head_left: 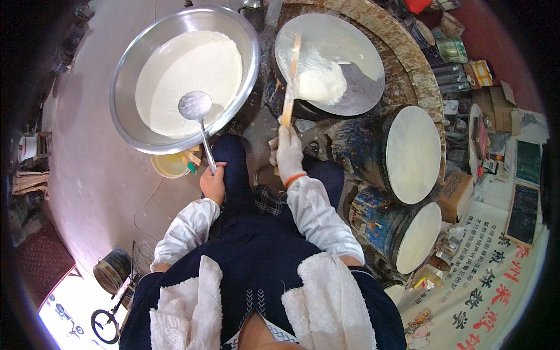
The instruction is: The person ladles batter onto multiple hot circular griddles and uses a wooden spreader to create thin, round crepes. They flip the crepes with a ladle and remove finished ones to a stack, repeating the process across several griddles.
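My bare left hand (213, 184) is closed round the handle of a metal ladle (195, 106). The ladle's bowl is over a large steel basin (249, 58) of pale cream batter (192, 70). In a white glove with an orange cuff, my right hand (288, 153) grips a wooden batter spreader (290, 99). The spreader reaches across a round griddle (364, 96). Against its right side lies a thick mound of batter (322, 83), and a thin pale layer covers part of the plate; a dark patch of griddle shows beside it.
Two more round griddles, an upper one (414, 154) and a lower one (419, 238), stand on drum stoves at the right, both pale on top. A yellowish bucket (170, 166) sits below the basin. A cardboard box (457, 197) and a printed banner (466, 291) are further right.
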Tool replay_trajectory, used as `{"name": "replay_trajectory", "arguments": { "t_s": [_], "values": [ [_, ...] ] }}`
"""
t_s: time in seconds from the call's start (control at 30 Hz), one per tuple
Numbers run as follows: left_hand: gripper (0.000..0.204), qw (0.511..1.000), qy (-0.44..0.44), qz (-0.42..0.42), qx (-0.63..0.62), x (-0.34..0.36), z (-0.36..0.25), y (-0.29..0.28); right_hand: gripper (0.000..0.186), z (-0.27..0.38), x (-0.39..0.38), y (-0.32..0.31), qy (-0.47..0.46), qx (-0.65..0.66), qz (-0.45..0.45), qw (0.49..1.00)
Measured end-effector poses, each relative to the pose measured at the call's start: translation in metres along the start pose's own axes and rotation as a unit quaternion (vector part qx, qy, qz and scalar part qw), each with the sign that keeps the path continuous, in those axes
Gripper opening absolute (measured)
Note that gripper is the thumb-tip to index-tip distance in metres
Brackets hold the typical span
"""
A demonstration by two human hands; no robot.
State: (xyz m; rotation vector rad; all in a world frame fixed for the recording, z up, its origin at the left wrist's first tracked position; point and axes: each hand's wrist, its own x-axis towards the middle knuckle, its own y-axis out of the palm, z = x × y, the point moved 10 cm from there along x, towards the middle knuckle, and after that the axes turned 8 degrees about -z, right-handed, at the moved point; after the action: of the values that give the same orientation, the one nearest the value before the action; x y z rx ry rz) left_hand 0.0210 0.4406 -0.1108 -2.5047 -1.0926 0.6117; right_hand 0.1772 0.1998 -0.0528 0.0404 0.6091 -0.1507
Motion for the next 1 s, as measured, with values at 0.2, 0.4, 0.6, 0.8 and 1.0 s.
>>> {"name": "replay_trajectory", "arguments": {
  "t_s": [0.2, 0.4, 0.6, 0.8, 1.0],
  "values": [
    [0.026, 0.998, 0.050, -0.007, 0.032, -0.007, -0.014, 0.008, 0.035, 0.017, 0.008, -0.138, 0.050, -0.096, -0.049, 0.993],
    [0.029, 0.997, 0.041, 0.021, 0.068, -0.016, -0.028, 0.022, 0.039, 0.044, 0.008, -0.113, -0.089, -0.123, 0.026, 0.988],
    [0.029, 0.995, 0.067, 0.007, 0.080, -0.019, -0.021, 0.031, 0.049, 0.019, -0.001, -0.183, -0.164, -0.205, -0.047, 0.964],
    [0.029, 0.991, 0.057, 0.012, 0.124, -0.020, -0.018, 0.035, 0.049, 0.087, 0.003, -0.215, -0.026, -0.189, 0.011, 0.982],
    [0.030, 0.990, 0.040, 0.003, 0.138, -0.031, -0.026, 0.039, 0.043, 0.014, 0.003, -0.214, -0.086, -0.181, -0.002, 0.980]
  ]
}}
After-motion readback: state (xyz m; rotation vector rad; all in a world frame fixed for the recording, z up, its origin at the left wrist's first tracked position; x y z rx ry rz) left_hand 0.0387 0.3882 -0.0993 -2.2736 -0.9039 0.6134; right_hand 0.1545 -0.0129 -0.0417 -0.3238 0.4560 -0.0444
